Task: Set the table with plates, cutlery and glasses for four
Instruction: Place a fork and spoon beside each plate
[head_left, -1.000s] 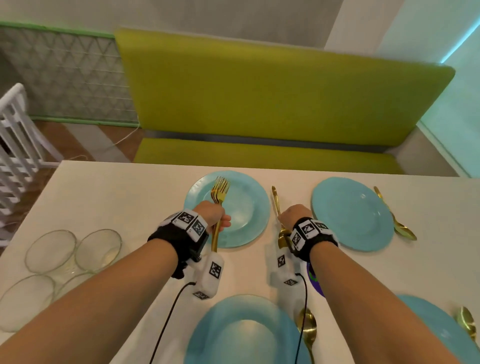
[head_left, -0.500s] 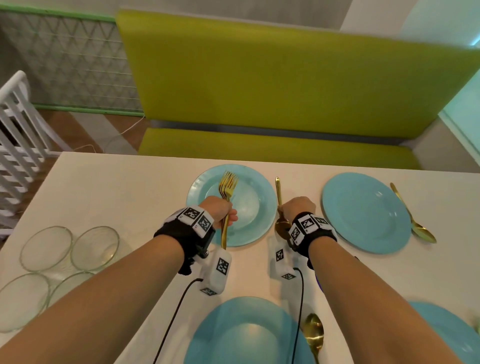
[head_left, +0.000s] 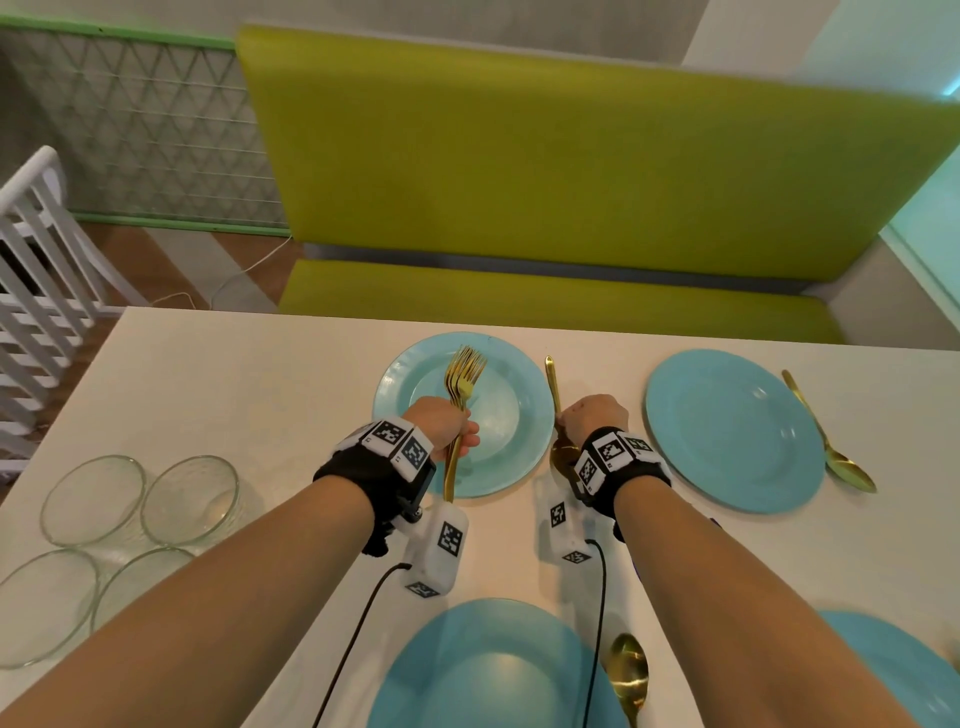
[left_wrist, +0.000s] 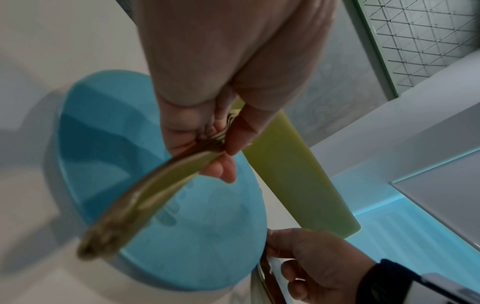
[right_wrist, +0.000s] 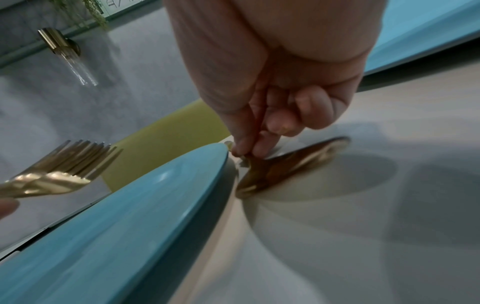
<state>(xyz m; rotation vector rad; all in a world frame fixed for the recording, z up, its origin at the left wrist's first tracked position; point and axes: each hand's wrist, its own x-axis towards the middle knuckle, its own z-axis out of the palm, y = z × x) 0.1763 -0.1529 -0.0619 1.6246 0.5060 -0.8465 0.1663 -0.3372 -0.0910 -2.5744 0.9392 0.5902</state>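
Observation:
My left hand (head_left: 460, 441) grips a bunch of gold forks (head_left: 464, 375) by their handles, tines pointing away, above the far-left blue plate (head_left: 511, 410). In the left wrist view the fork handles (left_wrist: 145, 195) stick out below the left hand (left_wrist: 221, 148) over that plate (left_wrist: 187, 236). My right hand (head_left: 589, 415) pinches a gold spoon (head_left: 551, 379) that lies on the white table (head_left: 249, 395) just right of that plate. The right wrist view has the right hand (right_wrist: 246, 150) on the spoon (right_wrist: 291, 162) beside the plate rim (right_wrist: 145, 205).
Another blue plate (head_left: 732, 431) with a gold spoon (head_left: 831, 447) lies far right. Two more blue plates (head_left: 488, 670) (head_left: 893, 675) sit at the near edge, a spoon (head_left: 628, 670) between them. Several glass bowls (head_left: 140, 519) stand at left. A green bench (head_left: 545, 296) runs behind the table.
Both hands stay almost where they were, the left still holding the forks and the right still on the spoon. Only the head view has shifted a little.

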